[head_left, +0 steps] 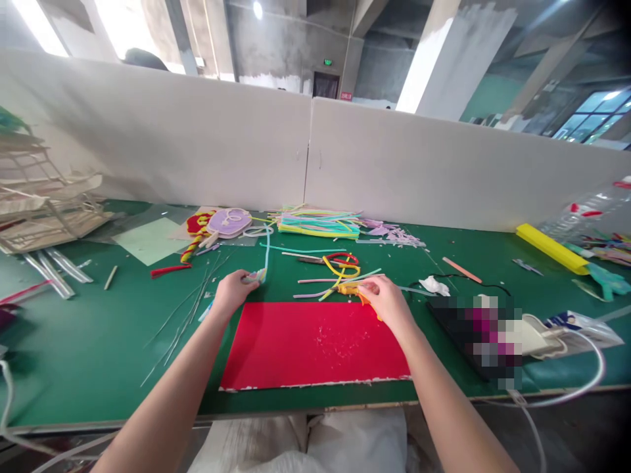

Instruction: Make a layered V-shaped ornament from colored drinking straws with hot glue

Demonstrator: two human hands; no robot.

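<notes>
My left hand (233, 290) is closed on a small pastel piece made of pipe cleaners, with a pale blue pipe cleaner (267, 246) standing up from it. Its exact shape is partly hidden by my fingers. My right hand (387, 299) is wrapped round an orange-yellow glue gun (349, 288), whose nozzle points left. Below both hands lies a red board (296, 345), strewn with whitish specks. Just beyond the glue gun are scissors (345, 263) with red and yellow handles and several loose pipe cleaners (315, 281).
A pile of coloured pipe cleaners (318, 226) lies against the white partition (221, 144). A lilac and red craft piece (229, 223) and thin wires (190, 315) are at left. On the right are a blurred-out device (453, 335), a white cable (599, 368) and a yellow bundle (549, 248).
</notes>
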